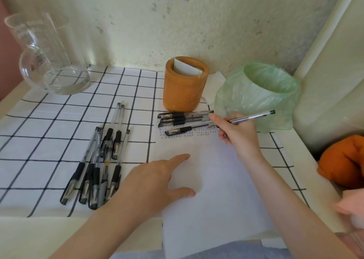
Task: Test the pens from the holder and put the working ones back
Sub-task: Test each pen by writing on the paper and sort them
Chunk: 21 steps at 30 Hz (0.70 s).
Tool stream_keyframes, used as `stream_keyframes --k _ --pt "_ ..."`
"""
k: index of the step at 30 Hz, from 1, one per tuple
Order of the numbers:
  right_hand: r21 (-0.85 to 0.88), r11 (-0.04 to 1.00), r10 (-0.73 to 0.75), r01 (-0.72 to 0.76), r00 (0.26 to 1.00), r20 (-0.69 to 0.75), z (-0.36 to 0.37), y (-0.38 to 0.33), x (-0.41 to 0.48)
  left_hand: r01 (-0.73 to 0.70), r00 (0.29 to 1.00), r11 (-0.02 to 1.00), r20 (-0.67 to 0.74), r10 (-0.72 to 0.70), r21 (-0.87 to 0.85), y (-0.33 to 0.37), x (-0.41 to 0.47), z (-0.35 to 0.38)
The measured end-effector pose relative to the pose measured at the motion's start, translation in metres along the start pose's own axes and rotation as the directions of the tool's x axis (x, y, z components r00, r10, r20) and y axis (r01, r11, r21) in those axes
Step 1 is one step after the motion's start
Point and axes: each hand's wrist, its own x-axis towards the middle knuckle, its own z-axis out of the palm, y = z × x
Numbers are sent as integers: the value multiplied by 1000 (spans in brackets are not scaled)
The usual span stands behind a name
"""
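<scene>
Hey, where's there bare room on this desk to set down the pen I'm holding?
For the held pen: bare checked cloth lies between the glass jar and the left pen pile. The paper is free between your forearms. It is crowded below the orange holder, where capped pens lie.

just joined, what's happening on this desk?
A person is testing pens. The right hand holds a pen, tip at the top of the white paper, beside rows of small marks. The left hand rests on it. A row of pens lies before the orange holder; a larger pile lies on the checked cloth.
</scene>
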Motion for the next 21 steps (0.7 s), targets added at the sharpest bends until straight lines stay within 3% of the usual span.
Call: stream_keyframes --k 10,21 --pt "-108 984 -156 141 976 -153 3 31 15 8 1000 999 18 -9 47 2 1 0" --pt "-120 985 -146 128 976 -161 4 34 15 9 1000 999 4 -9 46 1 3 1"
